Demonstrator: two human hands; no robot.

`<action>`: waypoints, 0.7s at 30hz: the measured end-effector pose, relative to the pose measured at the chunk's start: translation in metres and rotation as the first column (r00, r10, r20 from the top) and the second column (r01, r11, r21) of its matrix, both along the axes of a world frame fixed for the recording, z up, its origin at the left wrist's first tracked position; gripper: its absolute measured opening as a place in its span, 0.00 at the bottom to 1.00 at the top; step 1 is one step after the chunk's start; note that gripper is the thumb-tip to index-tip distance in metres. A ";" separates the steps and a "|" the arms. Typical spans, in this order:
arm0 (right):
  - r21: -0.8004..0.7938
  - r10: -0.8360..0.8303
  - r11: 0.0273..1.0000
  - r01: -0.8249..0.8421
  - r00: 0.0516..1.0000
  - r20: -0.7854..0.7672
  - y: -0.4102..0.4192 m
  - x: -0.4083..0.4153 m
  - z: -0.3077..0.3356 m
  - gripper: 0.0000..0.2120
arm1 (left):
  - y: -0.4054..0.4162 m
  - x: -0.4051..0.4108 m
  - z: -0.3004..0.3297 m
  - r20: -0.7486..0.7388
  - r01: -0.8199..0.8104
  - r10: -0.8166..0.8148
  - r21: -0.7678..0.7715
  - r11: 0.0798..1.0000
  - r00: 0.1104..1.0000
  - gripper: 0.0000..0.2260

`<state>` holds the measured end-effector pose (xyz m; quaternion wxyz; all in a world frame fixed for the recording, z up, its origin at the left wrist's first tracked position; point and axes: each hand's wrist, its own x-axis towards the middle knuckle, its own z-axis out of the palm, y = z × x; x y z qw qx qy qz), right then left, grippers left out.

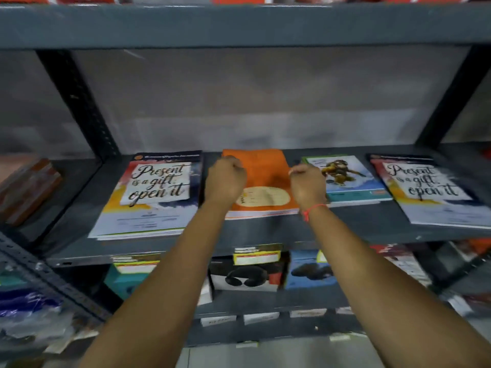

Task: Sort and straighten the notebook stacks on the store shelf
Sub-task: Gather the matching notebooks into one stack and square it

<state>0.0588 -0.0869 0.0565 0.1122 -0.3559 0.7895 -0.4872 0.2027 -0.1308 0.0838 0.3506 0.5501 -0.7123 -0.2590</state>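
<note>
Mid-frame on the grey store shelf (265, 229), my two hands bracket the orange notebook stack (263, 179), one on each long side, apparently to square its edges. My left hand (225, 179) is curled against the stack's left edge and my right hand (307, 184), with a red thread at the wrist, against its right edge; the fingers of both are folded in tight, though blur keeps me from telling whether they pinch the covers or only press on them. The orange stack lies flat, slightly skewed, its front edge set back from the shelf lip.

Left of centre lies a "Present is a gift" stack (151, 195), angled and fanned at its lower edge, so it looks in need of straightening. Right of centre sits a stack with a cartoon figure on the cover (345, 179), just beside my right hand, and at the far right a second "Present is a gift" stack (430, 189). Two piles of one title lying well apart suggest the sorting is unfinished. Boxed goods (247, 274) fill the shelf below, lower centre.
</note>
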 end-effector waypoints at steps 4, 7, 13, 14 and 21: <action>0.066 -0.077 0.994 0.082 0.994 -0.071 0.041 -0.101 -0.013 0.14 | 0.043 -0.115 -0.019 -0.187 0.237 -0.202 0.188 0.953 0.961 0.10; 0.133 -0.165 0.976 0.174 0.983 -0.077 0.077 -0.178 -0.029 0.13 | 0.080 -0.190 -0.035 -0.235 0.380 -0.309 0.387 0.840 0.922 0.11; 0.304 -0.269 0.910 0.282 0.959 -0.084 0.137 -0.296 -0.049 0.12 | 0.122 -0.302 -0.058 -0.208 0.405 -0.350 0.535 0.741 0.914 0.07; 0.325 -0.268 0.901 0.286 0.958 -0.100 0.144 -0.308 -0.052 0.12 | 0.126 -0.313 -0.061 -0.196 0.387 -0.335 0.537 0.750 0.922 0.06; 0.479 -0.317 0.807 0.344 0.938 -0.140 0.173 -0.371 -0.065 0.17 | 0.130 -0.362 -0.070 -0.127 0.219 -0.179 0.555 0.803 0.976 0.12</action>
